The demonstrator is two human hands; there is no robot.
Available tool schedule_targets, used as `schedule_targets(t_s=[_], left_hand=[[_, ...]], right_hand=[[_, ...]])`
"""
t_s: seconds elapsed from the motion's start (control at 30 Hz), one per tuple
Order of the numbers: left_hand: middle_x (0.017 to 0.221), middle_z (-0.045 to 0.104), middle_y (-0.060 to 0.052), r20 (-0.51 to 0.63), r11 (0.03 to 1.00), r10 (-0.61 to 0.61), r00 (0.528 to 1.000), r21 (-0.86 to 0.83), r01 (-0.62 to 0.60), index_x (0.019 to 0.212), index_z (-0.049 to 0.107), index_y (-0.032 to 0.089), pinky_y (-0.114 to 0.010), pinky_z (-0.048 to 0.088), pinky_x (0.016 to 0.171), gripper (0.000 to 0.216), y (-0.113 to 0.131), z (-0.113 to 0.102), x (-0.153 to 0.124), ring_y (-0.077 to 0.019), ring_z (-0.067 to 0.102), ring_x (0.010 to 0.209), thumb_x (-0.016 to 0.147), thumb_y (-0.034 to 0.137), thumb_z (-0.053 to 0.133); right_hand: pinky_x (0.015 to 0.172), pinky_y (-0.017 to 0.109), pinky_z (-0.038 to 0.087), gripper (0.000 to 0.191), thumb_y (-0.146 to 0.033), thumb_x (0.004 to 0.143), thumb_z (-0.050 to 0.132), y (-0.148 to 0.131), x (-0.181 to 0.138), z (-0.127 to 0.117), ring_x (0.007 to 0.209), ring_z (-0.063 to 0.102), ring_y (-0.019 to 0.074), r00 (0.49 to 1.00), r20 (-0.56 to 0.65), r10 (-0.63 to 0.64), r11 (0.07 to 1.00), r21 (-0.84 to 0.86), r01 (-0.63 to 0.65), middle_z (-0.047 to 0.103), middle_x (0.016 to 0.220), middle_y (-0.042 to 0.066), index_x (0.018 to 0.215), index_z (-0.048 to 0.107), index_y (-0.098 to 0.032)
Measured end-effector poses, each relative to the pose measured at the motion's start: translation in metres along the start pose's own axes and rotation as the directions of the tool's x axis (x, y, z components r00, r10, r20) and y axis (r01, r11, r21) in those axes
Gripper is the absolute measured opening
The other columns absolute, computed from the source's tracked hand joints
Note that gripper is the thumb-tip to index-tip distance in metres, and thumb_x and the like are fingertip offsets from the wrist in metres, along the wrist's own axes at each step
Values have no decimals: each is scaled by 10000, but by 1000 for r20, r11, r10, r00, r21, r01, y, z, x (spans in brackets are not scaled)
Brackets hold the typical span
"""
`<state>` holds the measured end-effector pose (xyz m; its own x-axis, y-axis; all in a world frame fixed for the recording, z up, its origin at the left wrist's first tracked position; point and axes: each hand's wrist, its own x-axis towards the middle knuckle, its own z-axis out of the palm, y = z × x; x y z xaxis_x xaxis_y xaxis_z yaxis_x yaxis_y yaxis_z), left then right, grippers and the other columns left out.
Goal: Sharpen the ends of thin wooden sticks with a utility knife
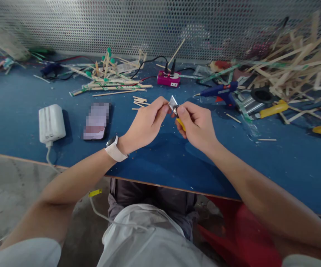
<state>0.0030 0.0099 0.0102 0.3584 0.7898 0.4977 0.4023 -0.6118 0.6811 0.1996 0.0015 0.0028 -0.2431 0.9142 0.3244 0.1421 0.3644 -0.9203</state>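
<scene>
My right hand point(195, 124) is closed around a yellow utility knife point(181, 123), most of its handle hidden in the fist. A grey metal blade point(173, 104) sticks up from the knife. My left hand point(146, 124), with a white watch on the wrist, pinches the blade's left edge between thumb and fingers. Both hands hover above the blue table point(16, 115), near its middle.
A white power bank point(51, 122) and a phone point(96, 121) lie left of my hands. Behind are a pink power strip point(168, 79), a blue glue gun point(221, 91), a second yellow knife point(273, 109) and piles of wooden sticks point(296, 66). A perforated metal wall point(160, 26) closes the back.
</scene>
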Motion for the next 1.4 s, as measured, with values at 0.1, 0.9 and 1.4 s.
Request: schedule_targets(t_s=[0.1, 0.9, 1.4], left_hand=[[741, 587, 24, 26, 1000, -5, 1000, -27, 5, 939, 534, 234, -288, 395, 606, 254, 2, -1, 0, -124, 504, 605, 1153, 315, 422], [683, 540, 44, 17, 991, 4, 1000, 133, -6, 843, 470, 240, -286, 311, 575, 284, -3, 0, 2, -120, 477, 573, 1091, 321, 583], [589, 434, 58, -40, 986, -6, 999, 169, 13, 823, 524, 236, -308, 297, 567, 336, -6, 1, 1, -117, 397, 497, 1135, 356, 485]], right_hand=[[384, 260, 311, 485, -658, 1076, 586, -2, 0, 0, 388, 449, 70, 998, 46, 31, 999, 19, -32, 550, 600, -48, 881, 663, -220], [335, 222, 293, 508, -686, 992, 698, 5, 2, 6, 366, 436, 55, 989, 32, 145, 968, 203, -149, 552, 587, -58, 829, 648, -207], [335, 234, 294, 492, -684, 965, 743, 9, 10, 5, 339, 425, 62, 945, -254, 204, 950, 286, -127, 536, 566, -65, 826, 659, -220]])
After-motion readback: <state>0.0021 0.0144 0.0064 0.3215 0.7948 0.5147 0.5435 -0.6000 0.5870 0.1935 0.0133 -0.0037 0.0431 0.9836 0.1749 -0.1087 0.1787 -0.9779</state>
